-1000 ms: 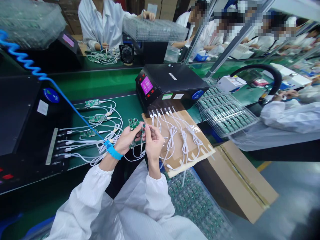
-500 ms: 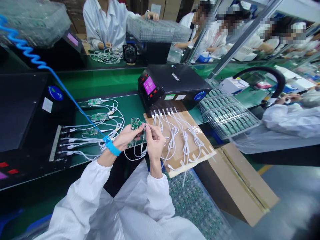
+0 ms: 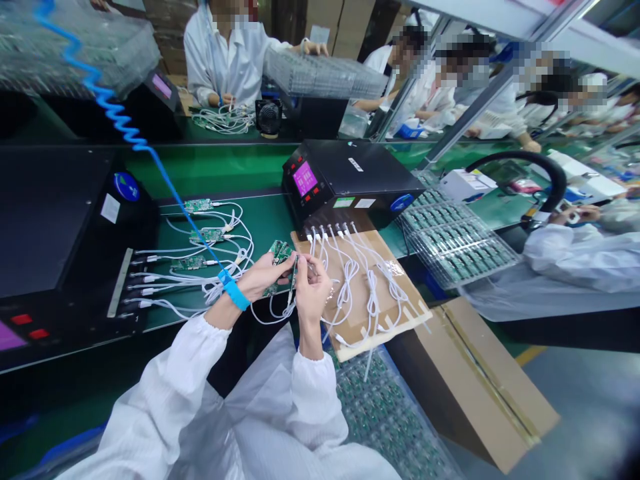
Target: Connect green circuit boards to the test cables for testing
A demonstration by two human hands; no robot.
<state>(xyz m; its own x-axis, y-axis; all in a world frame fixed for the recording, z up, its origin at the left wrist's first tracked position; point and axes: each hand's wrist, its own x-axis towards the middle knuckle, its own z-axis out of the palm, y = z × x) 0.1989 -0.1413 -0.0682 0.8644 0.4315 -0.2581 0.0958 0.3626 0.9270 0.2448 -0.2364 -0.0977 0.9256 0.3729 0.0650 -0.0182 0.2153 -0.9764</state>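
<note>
My left hand [image 3: 264, 276] grips a small stack of green circuit boards [image 3: 281, 253] and wears a blue wrist strap [image 3: 235, 293] on a coiled blue cord [image 3: 115, 110]. Close beside it, my right hand [image 3: 313, 291] pinches a board edge-on with a white cable [image 3: 280, 312] hanging from it. Both hands are held above the green belt [image 3: 260, 220], between the black tester [image 3: 345, 177] with a pink screen and the boards [image 3: 200, 235] lying plugged into white cables on the left.
A cardboard sheet [image 3: 395, 313] with several white cables lies under the tester. Clear trays of boards sit at the right [image 3: 453, 240] and on my lap [image 3: 395, 420]. A black unit [image 3: 45, 220] stands left. A cardboard box [image 3: 485, 380] sits lower right. People in white coats work around.
The view has drifted a little; my hands stay together on the boards, with the right hand's fingers shifting slightly on the cable end.
</note>
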